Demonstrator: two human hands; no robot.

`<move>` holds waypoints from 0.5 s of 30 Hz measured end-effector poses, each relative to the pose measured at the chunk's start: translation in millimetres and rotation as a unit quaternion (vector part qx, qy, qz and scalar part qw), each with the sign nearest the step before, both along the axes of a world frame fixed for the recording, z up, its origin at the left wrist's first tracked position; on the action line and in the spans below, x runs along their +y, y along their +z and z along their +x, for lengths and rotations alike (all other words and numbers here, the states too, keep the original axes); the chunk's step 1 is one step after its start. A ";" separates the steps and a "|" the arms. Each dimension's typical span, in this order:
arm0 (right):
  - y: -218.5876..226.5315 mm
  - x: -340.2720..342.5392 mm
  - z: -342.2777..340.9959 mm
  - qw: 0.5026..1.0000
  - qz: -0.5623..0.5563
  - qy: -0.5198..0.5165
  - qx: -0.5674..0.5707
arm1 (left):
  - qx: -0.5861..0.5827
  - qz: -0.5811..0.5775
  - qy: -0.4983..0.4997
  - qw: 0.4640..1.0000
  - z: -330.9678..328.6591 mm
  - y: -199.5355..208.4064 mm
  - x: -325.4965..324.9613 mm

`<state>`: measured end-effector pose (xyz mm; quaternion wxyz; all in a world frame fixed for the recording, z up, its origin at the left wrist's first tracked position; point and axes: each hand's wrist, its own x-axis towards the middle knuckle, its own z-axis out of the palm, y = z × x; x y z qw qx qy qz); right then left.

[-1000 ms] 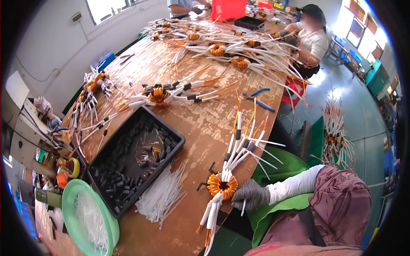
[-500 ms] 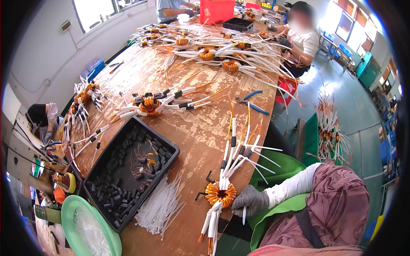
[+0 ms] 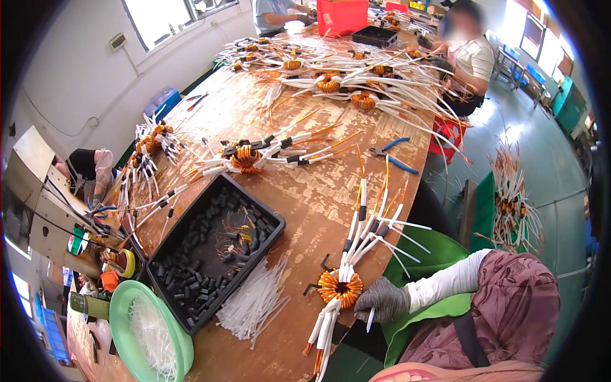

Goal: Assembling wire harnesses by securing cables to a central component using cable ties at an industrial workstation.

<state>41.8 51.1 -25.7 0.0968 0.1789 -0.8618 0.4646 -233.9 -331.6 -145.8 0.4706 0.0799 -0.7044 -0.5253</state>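
My right hand (image 3: pixel 384 300), in a grey glove, is closed beside a toroidal coil (image 3: pixel 340 288) at the table's near right edge. A narrow white strip (image 3: pixel 370 320) sticks out below my fingers; whether it is a cable tie or a wire end, I cannot tell. Orange copper wire winds round the coil's ring. White-sleeved leads (image 3: pixel 356 245) with black sleeve pieces fan away from it, and a shorter bundle (image 3: pixel 323 328) points toward me. Two black bent prongs stand out from its left side. My left hand is out of view.
A black tray (image 3: pixel 213 254) of short black sleeves lies to the left, beside white cable ties (image 3: pixel 254 302) and a green basin (image 3: pixel 184 356). Blue-handled pliers (image 3: pixel 396 156) lie farther off. More coils (image 3: pixel 245 158) spread over the table (image 3: pixel 305 210). Co-workers sit around it.
The whole view has shifted, so the scene sits farther right in the picture. My right hand keeps its place beside the coil, still closed.
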 end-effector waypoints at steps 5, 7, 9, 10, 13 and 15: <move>-7.1 1.4 -0.5 0.999 0.038 -0.001 0.001 | -0.027 0.047 0.032 0.998 46.0 0.1 -45.3; -7.1 -0.5 -1.7 0.998 0.041 0.003 -0.038 | -0.037 0.066 0.049 0.996 65.9 6.6 -63.4; -7.6 -5.8 -8.5 0.996 0.004 -0.031 0.085 | -0.043 0.082 0.065 0.994 84.7 18.2 -79.6; 10.4 -5.2 -7.7 0.999 0.018 -0.019 0.026 | -0.045 0.089 0.072 0.992 93.2 26.4 -86.6; 0.5 -1.9 -4.7 0.999 0.036 0.007 -0.014 | -0.045 0.103 0.092 0.989 117.4 63.0 -105.1; -4.7 -2.9 -3.6 1.000 0.009 -0.009 0.007 | -0.041 0.108 0.105 0.988 133.7 96.2 -115.2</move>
